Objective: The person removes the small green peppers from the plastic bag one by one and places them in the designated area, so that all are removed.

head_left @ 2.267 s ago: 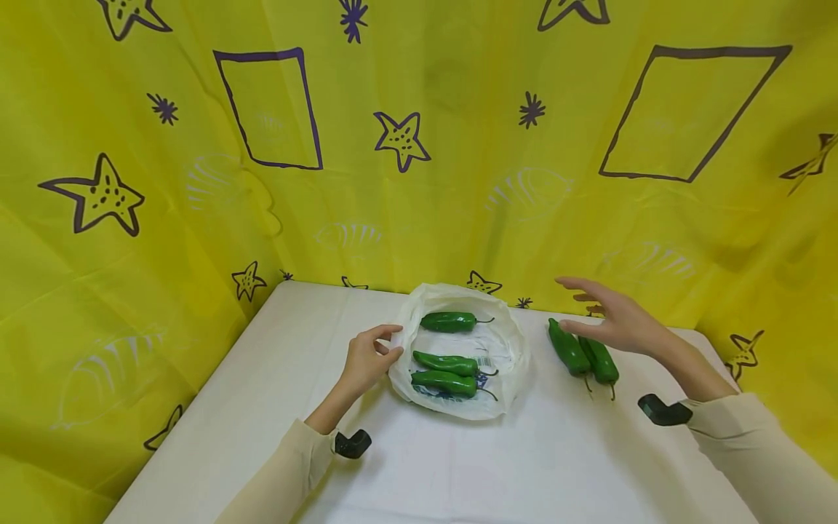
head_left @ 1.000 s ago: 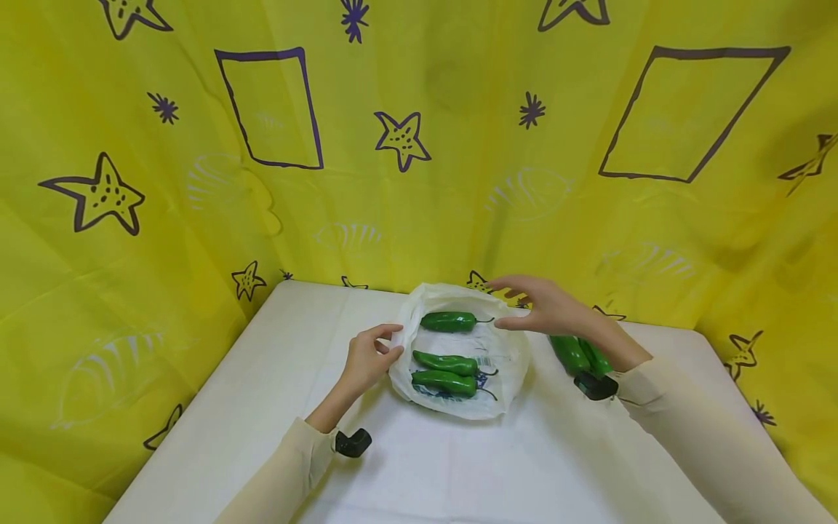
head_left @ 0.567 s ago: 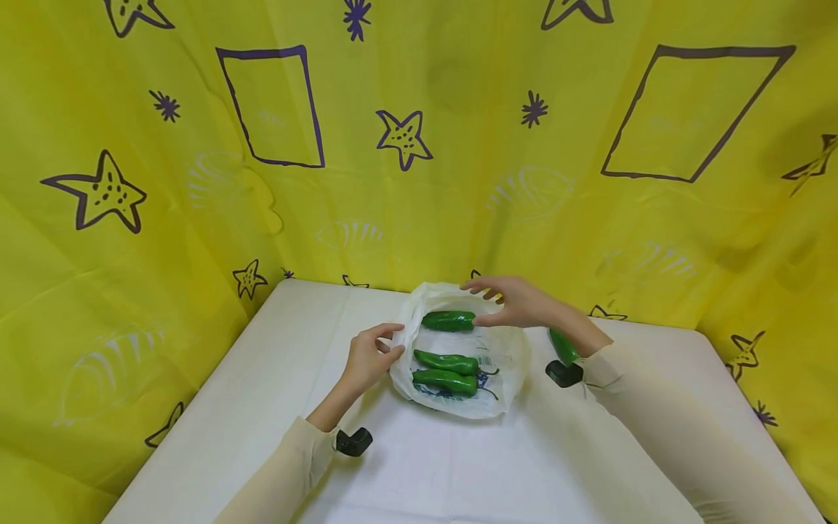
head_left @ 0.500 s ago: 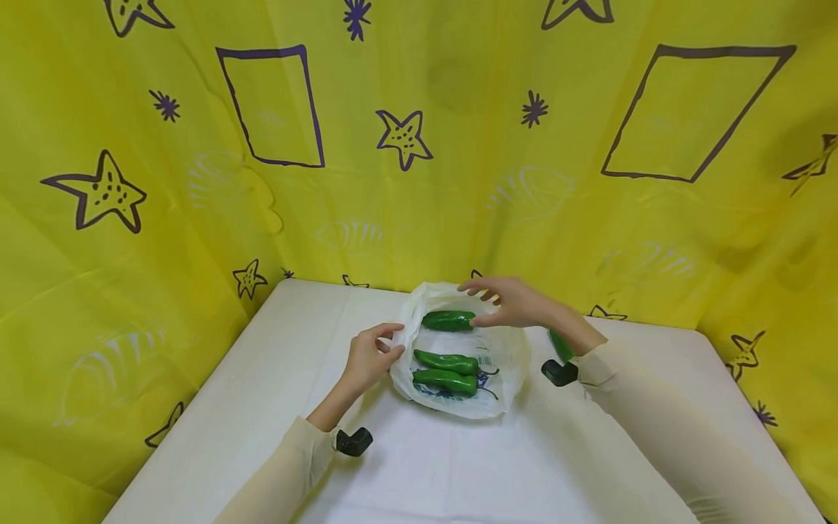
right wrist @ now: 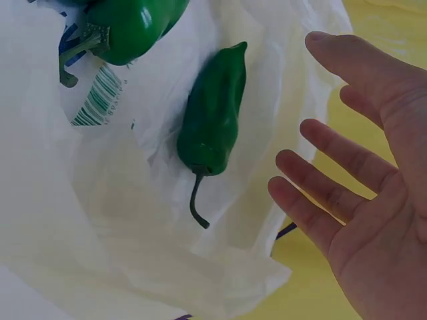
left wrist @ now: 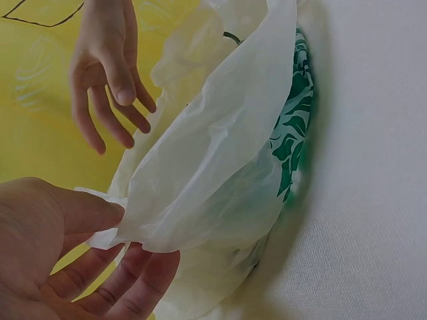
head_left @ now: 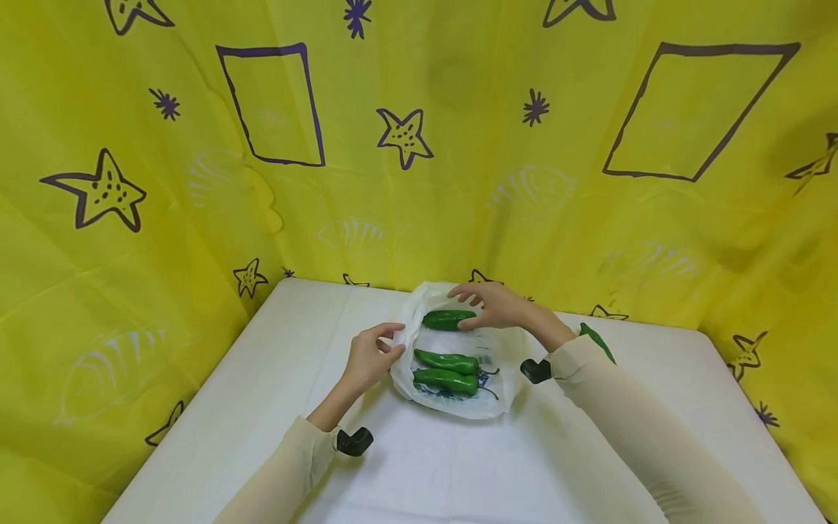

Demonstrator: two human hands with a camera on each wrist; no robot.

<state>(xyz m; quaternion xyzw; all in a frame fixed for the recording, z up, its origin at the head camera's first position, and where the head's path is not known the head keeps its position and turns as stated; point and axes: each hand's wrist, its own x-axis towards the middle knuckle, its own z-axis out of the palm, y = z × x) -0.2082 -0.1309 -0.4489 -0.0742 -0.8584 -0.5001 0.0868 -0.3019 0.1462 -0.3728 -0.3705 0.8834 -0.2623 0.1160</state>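
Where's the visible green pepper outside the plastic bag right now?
In the head view, the green pepper lies on the white table to the right of the plastic bag, partly hidden behind the person's right sleeve.

Yellow curtain (head_left: 452, 211) behind a white surface (head_left: 242, 415)
The curtain hangs along the back and both sides of the surface, printed with dark-outlined starfish (head_left: 404, 138), spiky bursts (head_left: 535, 108), two large four-sided frames (head_left: 271, 105) and faint pale fish (head_left: 353, 232). Light creases mark the surface's near part.
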